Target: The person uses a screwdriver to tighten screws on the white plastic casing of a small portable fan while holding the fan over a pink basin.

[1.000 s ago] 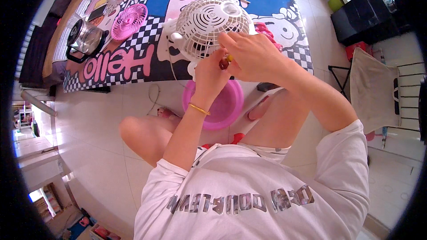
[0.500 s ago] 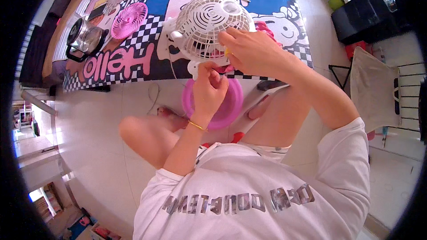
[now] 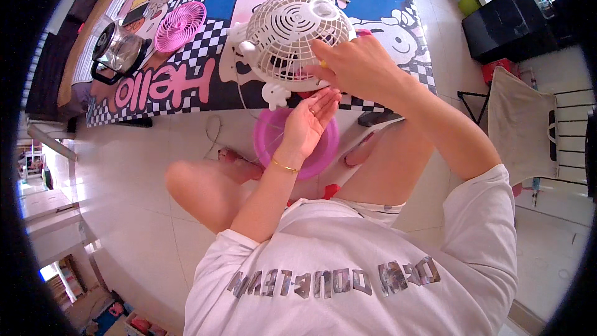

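A white fan head [image 3: 297, 31] with a round slotted grille lies on the patterned tablecloth at the near table edge. My right hand [image 3: 360, 65] is at the grille's near right rim, its fingers bent and closed. A small yellow spot shows at its fingers; what they hold is hidden. My left hand [image 3: 311, 123] is just below the rim, palm turned up, fingers stretched out and nothing visible in it. A little reddish material shows between the fan and my left fingertips, too covered to name. A small white flower-shaped piece [image 3: 275, 94] sits at the fan's near left edge.
A pink fan blade or grille [image 3: 180, 27] and a glass jug with black handle [image 3: 118, 53] stand on the table's left. A pink basin [image 3: 264, 143] is on the floor below the edge. A beige folding chair [image 3: 521, 124] stands at the right.
My left hand has opened from a pinch and turned palm up, moving slightly right. My right hand has shifted a little along the fan's rim. The fan stays in place.
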Demonstrator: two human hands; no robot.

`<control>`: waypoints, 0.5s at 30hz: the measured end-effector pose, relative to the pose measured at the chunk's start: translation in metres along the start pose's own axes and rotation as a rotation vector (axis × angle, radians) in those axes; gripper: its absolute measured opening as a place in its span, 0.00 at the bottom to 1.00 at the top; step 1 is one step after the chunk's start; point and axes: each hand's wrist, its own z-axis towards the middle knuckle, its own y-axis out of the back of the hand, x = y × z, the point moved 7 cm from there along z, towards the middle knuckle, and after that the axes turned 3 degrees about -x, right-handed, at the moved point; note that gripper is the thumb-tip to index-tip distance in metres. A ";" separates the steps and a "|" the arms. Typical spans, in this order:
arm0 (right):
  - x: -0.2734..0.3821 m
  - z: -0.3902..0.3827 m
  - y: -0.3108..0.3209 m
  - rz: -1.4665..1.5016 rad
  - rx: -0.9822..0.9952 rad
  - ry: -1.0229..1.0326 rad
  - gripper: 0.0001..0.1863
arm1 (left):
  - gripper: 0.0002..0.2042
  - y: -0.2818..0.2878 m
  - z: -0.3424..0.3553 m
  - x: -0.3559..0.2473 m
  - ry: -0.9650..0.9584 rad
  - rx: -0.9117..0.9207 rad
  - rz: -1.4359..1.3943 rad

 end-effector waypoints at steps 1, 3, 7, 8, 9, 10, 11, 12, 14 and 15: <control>-0.003 0.001 -0.002 0.010 -0.005 -0.014 0.12 | 0.16 -0.003 0.001 0.000 0.011 0.025 -0.041; -0.011 0.002 -0.015 0.020 -0.009 -0.027 0.13 | 0.16 0.001 0.002 0.000 0.009 -0.016 -0.045; -0.003 -0.005 0.004 0.176 -0.337 0.173 0.14 | 0.19 0.004 0.003 0.000 0.021 -0.091 -0.028; -0.006 -0.001 -0.002 0.147 -0.160 0.074 0.14 | 0.19 0.004 0.003 -0.002 0.019 -0.093 -0.029; -0.004 0.001 0.000 0.149 -0.159 0.076 0.14 | 0.19 0.000 0.002 -0.003 0.028 -0.040 -0.035; -0.008 0.005 -0.005 0.114 -0.053 0.002 0.15 | 0.20 -0.005 0.002 -0.003 0.036 0.016 -0.040; -0.013 0.006 -0.012 0.078 0.054 -0.072 0.16 | 0.20 -0.006 0.002 -0.003 0.036 0.016 -0.039; -0.017 0.004 -0.015 0.079 0.054 -0.071 0.16 | 0.20 -0.003 0.001 -0.004 0.026 -0.028 -0.042; -0.013 -0.004 -0.003 0.252 -0.260 0.132 0.15 | 0.20 0.000 0.001 -0.004 0.018 -0.071 -0.045; -0.014 -0.004 -0.008 0.252 -0.260 0.131 0.15 | 0.21 0.000 0.002 -0.004 0.024 -0.062 -0.044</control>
